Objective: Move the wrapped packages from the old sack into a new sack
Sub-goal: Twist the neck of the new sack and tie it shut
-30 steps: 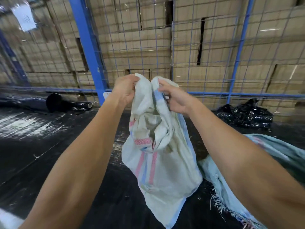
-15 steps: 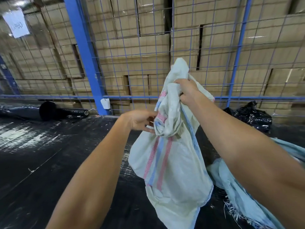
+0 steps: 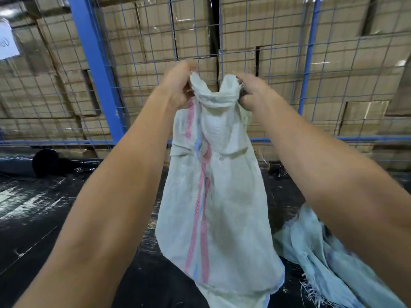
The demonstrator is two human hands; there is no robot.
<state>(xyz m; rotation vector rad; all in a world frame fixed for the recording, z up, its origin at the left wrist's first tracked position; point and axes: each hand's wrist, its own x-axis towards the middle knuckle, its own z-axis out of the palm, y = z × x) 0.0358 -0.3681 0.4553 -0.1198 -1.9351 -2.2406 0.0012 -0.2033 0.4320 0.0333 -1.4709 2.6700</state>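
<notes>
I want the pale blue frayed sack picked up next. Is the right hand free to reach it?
Probably not yet. The right hand grips the mouth of the white striped sack, as does the left hand. The blue sack lies under the right forearm, unobstructed once it lets go.

Stacked cardboard boxes [image 3: 278, 70] behind blue wire fence [image 3: 95, 70]; black roll [image 3: 46, 162] beside it.

A blue wire-mesh fence [image 3: 255, 41] on a blue steel post [image 3: 97, 72] stands before stacked brown cardboard boxes [image 3: 155, 41], a white paper sign [image 3: 6, 43] hangs at the far left, and black plastic sheeting [image 3: 33, 218] covers the floor.
</notes>
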